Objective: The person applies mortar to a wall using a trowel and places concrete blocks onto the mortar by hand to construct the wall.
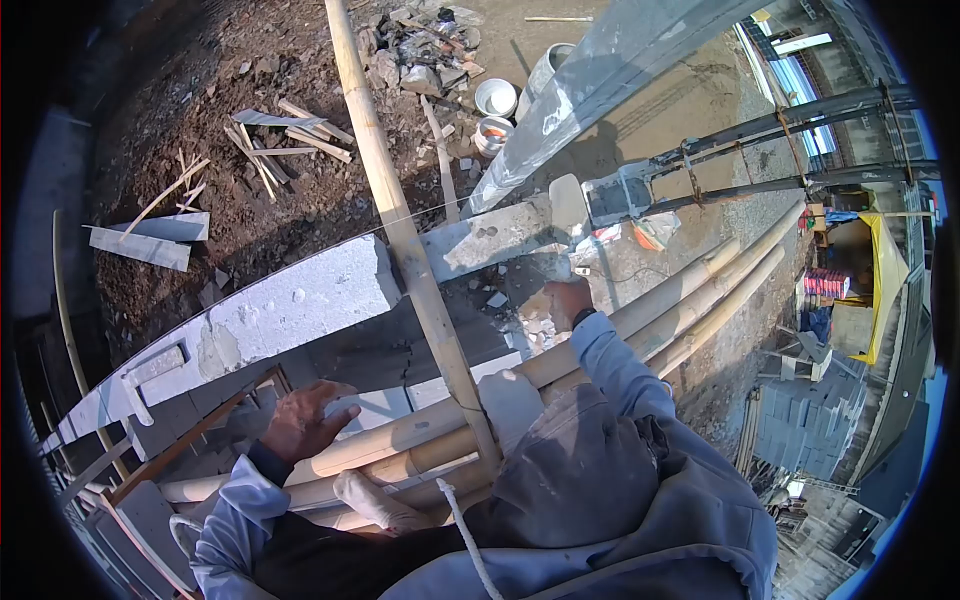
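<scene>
High on a bamboo scaffold (640, 325) beside a half-built block wall (300, 305), a person looks down past their own knees to a dirt yard far below. The left hand (305, 420) rests flat on the horizontal bamboo poles, fingers spread wide and holding nothing, apparently bracing the body. The right hand (565, 298) reaches forward to the top of the wall with its fingers closed around the handle of a trowel (568, 205), whose pale blade stands just above the hand, near the top of a grey wall block (490, 238). Loose chips and lumps of mortar lie on the poles just under that hand. An upright bamboo pole (400, 220) crosses the view between the two hands, and a thin taut string runs along the wall top. A white rope (465, 535) trails across the person's lap.

The step in hand looks like bricklaying: spreading or trimming mortar at the joint of the grey wall block. The next move seems to call for a steady, level stroke of the trowel along the string line, with the left hand kept planted for balance, since the perch is narrow and the drop is long.

Below, in the yard, lie scattered wood offcuts (290, 135), rubble and two white buckets (495, 97).
</scene>
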{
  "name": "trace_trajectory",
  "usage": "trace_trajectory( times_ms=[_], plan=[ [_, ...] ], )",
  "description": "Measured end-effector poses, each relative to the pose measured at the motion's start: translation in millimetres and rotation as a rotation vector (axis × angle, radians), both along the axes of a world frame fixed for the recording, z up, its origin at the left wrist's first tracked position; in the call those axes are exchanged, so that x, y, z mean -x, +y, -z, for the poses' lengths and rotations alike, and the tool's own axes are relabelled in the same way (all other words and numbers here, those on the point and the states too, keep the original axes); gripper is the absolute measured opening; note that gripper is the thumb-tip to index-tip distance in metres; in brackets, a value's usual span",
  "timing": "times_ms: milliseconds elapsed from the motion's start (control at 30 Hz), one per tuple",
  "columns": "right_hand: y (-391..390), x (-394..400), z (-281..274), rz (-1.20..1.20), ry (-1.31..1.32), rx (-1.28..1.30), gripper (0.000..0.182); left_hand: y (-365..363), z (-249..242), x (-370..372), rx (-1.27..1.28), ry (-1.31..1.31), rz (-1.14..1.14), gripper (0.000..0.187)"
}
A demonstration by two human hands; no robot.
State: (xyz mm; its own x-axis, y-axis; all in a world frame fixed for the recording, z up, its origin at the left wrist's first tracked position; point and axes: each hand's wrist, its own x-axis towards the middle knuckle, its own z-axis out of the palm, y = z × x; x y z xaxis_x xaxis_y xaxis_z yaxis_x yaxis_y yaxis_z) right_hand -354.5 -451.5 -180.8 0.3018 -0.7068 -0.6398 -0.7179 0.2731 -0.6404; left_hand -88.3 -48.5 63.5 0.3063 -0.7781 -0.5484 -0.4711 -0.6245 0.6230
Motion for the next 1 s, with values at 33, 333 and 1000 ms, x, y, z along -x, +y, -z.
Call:
trace_trajectory(
  times_ms=[33,333,1000],
  plan=[
    [2,-1,-5,-0.035,0.038,0.073,0.023,0,-1,0,-0.006,0.011,-0.016,0.036],
    [56,-14,-113,0.080,-0.025,-0.209,0.025,-7,1,-2,0.004,-0.001,0.016,0.039],
    [41,9,-74,0.226,-0.193,-0.541,0.019,-4,-1,2,-0.048,0.021,-0.006,0.038]
  ],
)
